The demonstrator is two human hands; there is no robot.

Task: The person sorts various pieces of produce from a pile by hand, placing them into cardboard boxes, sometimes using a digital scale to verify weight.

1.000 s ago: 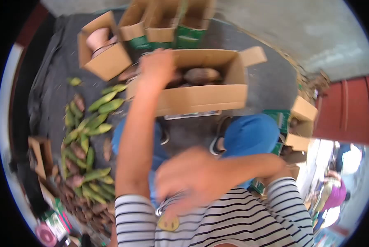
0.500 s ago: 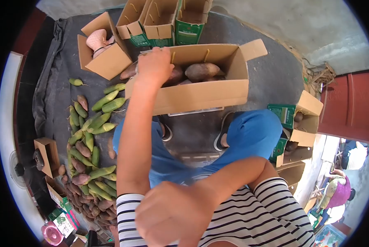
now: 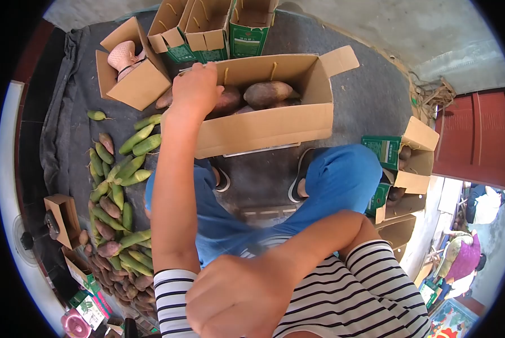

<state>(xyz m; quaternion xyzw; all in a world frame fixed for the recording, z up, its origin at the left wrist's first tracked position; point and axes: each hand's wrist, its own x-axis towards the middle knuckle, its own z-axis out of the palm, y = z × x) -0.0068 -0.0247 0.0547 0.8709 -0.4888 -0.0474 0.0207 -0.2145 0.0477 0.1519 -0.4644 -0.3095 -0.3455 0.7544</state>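
Observation:
My left hand point(image 3: 196, 90) reaches over the left end of an open cardboard box point(image 3: 264, 133), its fingers closed at the top edge. Inside the box lie several large dark-red radishes point(image 3: 267, 94), with yellow cord loops on the far wall. The box rests on something flat with a pale edge point(image 3: 262, 150), mostly hidden beneath it. Another reddish root point(image 3: 164, 100) shows just left of my left hand. Close to the camera, before my striped shirt, my right hand point(image 3: 235, 298) is curled into a fist. Its palm side is hidden, so I cannot see whether it holds anything.
Green radishes point(image 3: 129, 169) and a heap of reddish ones point(image 3: 123, 284) lie on the dark sheet at left. Several green cartons point(image 3: 248, 40) stand behind the box, beside a carton with a pink cloth item point(image 3: 123, 56). More cartons point(image 3: 381, 147) stand at right; a person point(image 3: 464, 259) is beyond.
The view has shifted slightly, so the box and floor items sit a little further left and up. My left hand stays at the box's left end; my right fist stays near the camera.

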